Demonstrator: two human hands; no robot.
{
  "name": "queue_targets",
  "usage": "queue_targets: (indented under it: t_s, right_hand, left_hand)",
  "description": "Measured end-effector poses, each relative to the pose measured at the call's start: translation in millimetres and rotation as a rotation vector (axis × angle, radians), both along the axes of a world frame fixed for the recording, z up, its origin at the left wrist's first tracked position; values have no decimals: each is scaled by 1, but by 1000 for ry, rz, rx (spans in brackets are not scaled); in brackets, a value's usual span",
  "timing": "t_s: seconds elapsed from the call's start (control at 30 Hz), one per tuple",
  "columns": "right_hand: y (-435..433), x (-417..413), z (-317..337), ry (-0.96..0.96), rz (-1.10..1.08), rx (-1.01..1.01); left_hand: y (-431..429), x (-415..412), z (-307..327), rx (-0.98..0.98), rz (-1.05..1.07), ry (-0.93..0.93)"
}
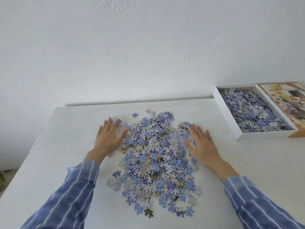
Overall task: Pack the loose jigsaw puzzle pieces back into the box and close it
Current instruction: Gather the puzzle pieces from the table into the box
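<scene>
A heap of loose jigsaw pieces (153, 156), mostly blue-backed and patterned white, lies in the middle of the white table (66, 146). My left hand (108, 138) lies flat with straight fingers on the heap's upper left edge. My right hand (201, 144) lies flat the same way on its upper right edge. Neither hand holds a piece. At the far right stands the open white box (227, 116), partly filled with pieces. Its lid (283, 100), printed with flowers, lies face up beside it on the right.
A white wall rises right behind the table. The table's left edge runs diagonally from the far left corner towards me. Bare tabletop lies left of the heap and between the heap and the box.
</scene>
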State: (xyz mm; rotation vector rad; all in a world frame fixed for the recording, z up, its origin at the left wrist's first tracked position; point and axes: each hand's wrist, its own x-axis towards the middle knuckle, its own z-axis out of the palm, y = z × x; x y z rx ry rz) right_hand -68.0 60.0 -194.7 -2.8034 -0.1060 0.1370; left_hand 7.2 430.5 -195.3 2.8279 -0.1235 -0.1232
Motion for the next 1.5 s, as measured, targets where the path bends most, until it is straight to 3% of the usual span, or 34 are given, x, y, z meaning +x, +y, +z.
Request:
queue_targets:
  t_s: [0.17,0.33,0.53,0.7,0.9,1.17,1.27,1.5]
  right_hand:
    - [28,-4,-2,-23,131,-10]
    - [37,32,17,-218,30,241]
    - [61,93,18,66,148,238]
    - [79,105,11,72,195,172]
    - [68,74,17,58,302,263]
    - [22,-28,23,-52,366,199]
    - [12,-60,17,-42,358,183]
    - [10,-107,9,-22,351,72]
  left_hand:
    - [-30,-12,2,-45,-168,4]
    - [-33,1,14,-180,-190,-134]
    - [-48,46,5,-91,-296,-1]
    - [-72,55,3,-71,-346,58]
    - [-68,24,27,-441,-364,98]
    - [-19,-78,25,-240,-420,-107]
    - [-10,-109,14,-260,-370,-159]
    - [-3,-153,8,-215,-351,-134]
